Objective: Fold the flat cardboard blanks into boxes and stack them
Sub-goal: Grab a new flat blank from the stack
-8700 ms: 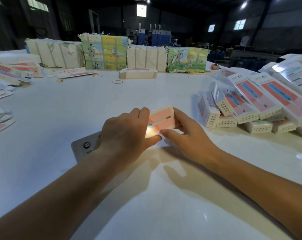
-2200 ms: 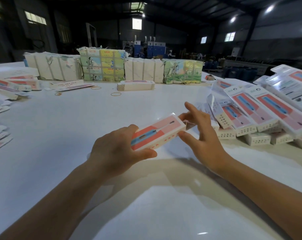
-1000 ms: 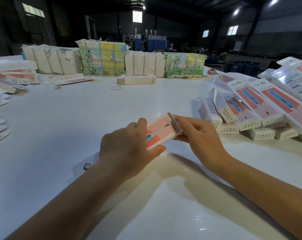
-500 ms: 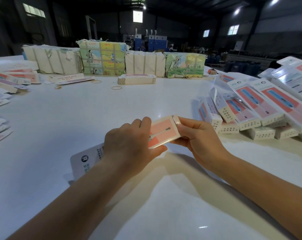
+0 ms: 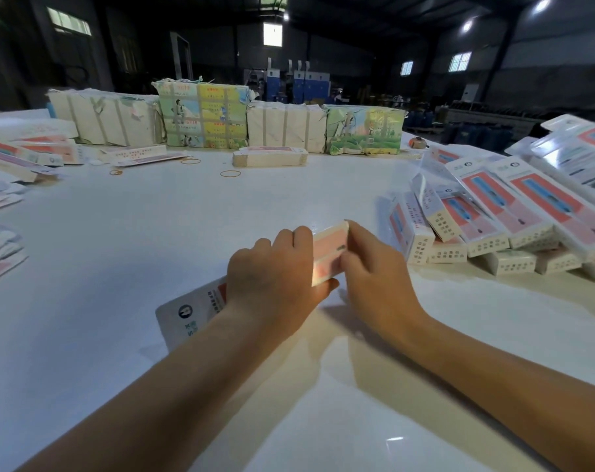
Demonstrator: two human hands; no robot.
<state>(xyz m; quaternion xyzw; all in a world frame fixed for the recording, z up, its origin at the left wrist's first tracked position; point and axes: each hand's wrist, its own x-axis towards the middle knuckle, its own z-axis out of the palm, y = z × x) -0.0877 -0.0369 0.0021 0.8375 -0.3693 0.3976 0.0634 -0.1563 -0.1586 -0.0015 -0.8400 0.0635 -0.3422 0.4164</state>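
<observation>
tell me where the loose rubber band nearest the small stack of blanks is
In the head view, the rubber band lies on the white table, far centre, just front-left of the small blank stack.

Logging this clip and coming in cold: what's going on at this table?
A person is folding a pink cardboard box over a white table. The left hand grips its middle, and the right hand is working at its far end, apparently closing the flap, though the fingers hide it. Finished boxes lie heaped to the right. Flat blanks sit stacked farther back, and wrapped bundles line the table's far edge.
</observation>
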